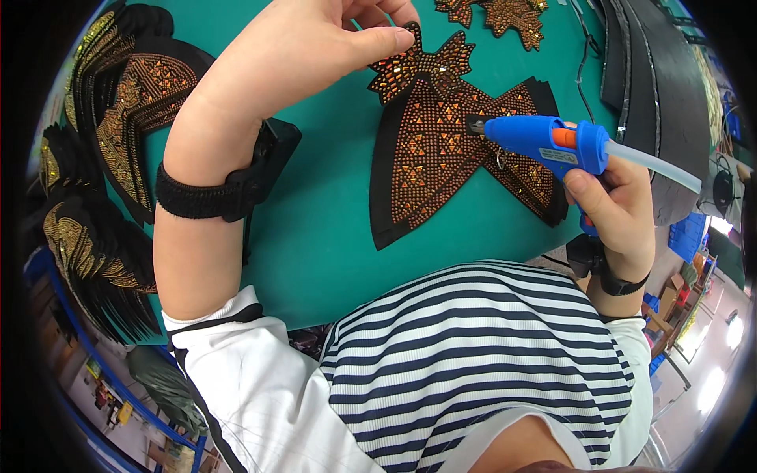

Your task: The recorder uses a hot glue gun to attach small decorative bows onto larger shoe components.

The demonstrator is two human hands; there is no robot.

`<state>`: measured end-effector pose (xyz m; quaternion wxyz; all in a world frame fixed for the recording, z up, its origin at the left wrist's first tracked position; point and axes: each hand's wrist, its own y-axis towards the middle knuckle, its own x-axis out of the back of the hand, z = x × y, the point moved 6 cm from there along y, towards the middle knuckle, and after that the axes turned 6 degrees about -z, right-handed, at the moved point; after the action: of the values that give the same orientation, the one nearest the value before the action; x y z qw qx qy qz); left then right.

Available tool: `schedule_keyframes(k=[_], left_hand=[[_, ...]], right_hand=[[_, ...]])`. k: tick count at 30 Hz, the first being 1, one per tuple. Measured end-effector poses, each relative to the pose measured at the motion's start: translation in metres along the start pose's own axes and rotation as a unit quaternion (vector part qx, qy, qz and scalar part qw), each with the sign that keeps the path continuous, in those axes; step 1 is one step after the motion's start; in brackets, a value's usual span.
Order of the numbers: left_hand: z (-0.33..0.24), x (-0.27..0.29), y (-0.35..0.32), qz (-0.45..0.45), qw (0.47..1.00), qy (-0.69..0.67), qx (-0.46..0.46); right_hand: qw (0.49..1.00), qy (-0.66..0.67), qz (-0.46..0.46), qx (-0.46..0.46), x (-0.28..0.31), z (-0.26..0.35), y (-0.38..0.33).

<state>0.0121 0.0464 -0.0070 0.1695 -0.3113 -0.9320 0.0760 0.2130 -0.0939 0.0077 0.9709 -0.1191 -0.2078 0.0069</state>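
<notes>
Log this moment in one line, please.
left hand: holding small studded bow; right hand: holding blue glue gun, nozzle over large studded bow

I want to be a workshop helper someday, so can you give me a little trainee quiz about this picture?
1. Which tool does the right grip hold?
2. True or false: the left grip is empty.
3. In this view, that tool's nozzle end is over which part of the large studded bow?
A left edge
B middle
C right edge

Key:
1. A blue hot-glue gun.
2. False; it pinches a small studded bow.
3. B.
</notes>
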Motion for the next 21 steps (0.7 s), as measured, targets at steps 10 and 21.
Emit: schedule_keyframes(k=[10,21], left_hand=[[0.005,-0.016,0.000,0.039,0.997,0.025,-0.058],[0.012,-0.084,0.003,0.083,0.995,0.048,0.020]], right_hand=[[0.985,0.132,-0.107,-0.007,0.045,-0.008,-0.003],[0.953,0.269,-0.138,0.031,0.069,-0.053,-0.006]])
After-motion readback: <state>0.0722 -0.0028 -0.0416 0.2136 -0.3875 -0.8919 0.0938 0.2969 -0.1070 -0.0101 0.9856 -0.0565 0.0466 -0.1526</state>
